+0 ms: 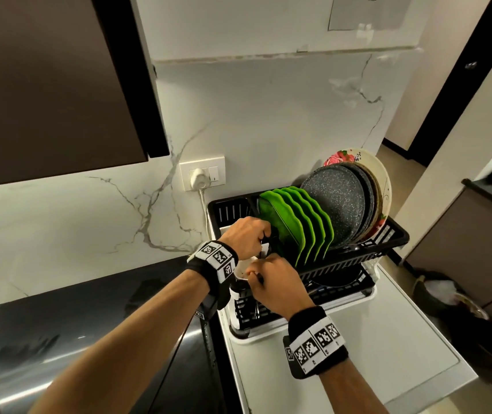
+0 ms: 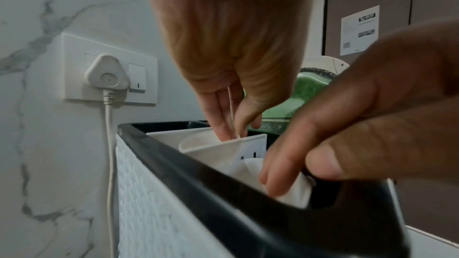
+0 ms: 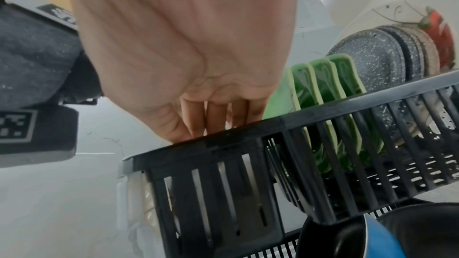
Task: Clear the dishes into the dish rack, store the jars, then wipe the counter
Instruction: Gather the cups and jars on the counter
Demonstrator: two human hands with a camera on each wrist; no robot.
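Your left hand (image 1: 246, 236) pinches something thin into the rack's (image 1: 358, 258) holder; your right hand (image 1: 277, 282) grasps a white cup (image 2: 295, 193), steadying it.

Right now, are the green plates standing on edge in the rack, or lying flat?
On edge. The green plates stand in a row in the black dish rack, leaning slightly.

No readable words or numbers anywhere. The wristbands (image 1: 216, 258) carry only black-and-white square code markers, and the printed sheet (image 2: 359, 29) on the far brown cabinet is too blurred to read.
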